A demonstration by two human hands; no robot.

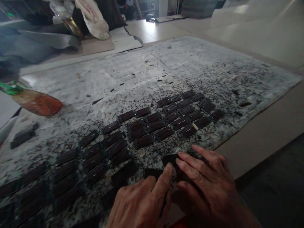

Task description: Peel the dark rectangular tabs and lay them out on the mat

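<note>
A dark, flat rectangular piece [169, 159] lies by the table's near edge, under my fingertips. My right hand [209, 182] presses the piece's right end with its fingers together and the thumb tucked lower. Close beside it, my left hand [142, 202] is closed, its index fingertip touching the near edge of the same piece. A thin dark sliver shows below that finger; what the left hand grips is hidden. Other plain dark pieces [124, 172] lie left of the hands. Beyond them spread rows of similar dark rectangles with shiny, clear-looking edges [143, 141].
Dark shreds litter the whitish work sheet [106, 72]. An orange bottle-shaped thing with a green top [39, 101] lies at left. A white plastic bag [93, 19] and grey cloth [35, 41] sit at the back. The table's bare edge [261, 139] runs along the right.
</note>
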